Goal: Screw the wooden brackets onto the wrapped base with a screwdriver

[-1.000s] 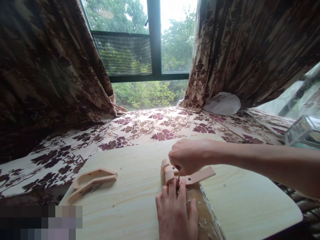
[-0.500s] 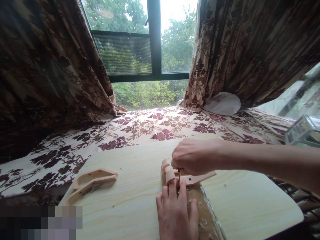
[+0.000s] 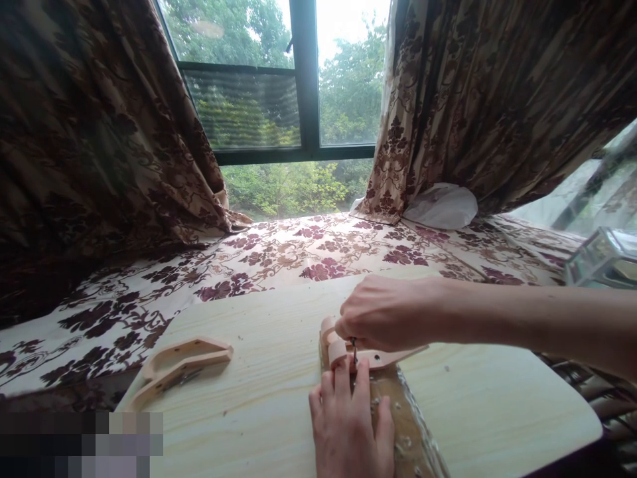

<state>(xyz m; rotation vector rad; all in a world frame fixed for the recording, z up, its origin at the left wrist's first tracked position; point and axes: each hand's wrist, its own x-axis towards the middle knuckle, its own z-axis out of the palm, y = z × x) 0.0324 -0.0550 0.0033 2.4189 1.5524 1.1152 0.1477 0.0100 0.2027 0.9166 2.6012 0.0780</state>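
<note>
A pale wooden piece (image 3: 383, 360), rounded at its left end and marked by a dark hole, lies across a speckled brown block (image 3: 401, 411), partly hidden from where I stand; a slim metal tool (image 3: 355, 352) meets it, nearly upright.

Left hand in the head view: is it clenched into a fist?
No, the left hand lies with fingers stretched onto the wooden piece, while the right hand is curled around a thin tool.
</note>
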